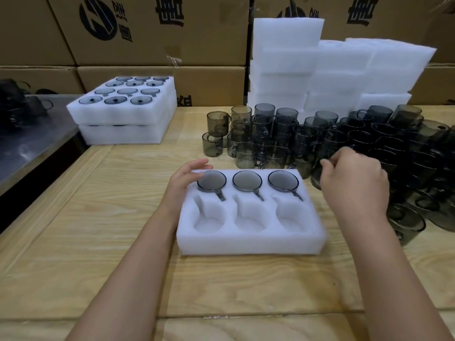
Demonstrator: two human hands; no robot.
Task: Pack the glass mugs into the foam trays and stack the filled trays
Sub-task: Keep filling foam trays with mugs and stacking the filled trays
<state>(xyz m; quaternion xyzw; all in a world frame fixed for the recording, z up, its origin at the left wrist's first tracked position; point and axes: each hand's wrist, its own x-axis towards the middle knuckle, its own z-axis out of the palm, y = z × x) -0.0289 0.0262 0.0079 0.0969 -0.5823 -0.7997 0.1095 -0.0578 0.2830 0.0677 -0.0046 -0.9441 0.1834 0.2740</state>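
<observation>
Tray (pixel 248 239) half full: three mugs (pixel 247 180) fill far row, near row bare | left hand (pixel 183 183) flat-fingered on tray's far-left corner, likely steadying it | right hand (pixel 354 178) right of tray, fingers curled among loose mugs (pixel 283 134), hold cannot be told | filled stack (pixel 123 112) beyond tray, left

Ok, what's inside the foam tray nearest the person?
The foam tray holds three glass mugs in its far row; the three near pockets are bare. The mugs' bodies are sunk in foam, unseen.

A white foam tray (pixel 251 239) lies flat on the table (pixel 98 217), with three smoky mugs (pixel 247 180) in its far row. Behind it crowd loose mugs (pixel 283 134); two filled trays (pixel 123 112) are stacked far left.
</observation>
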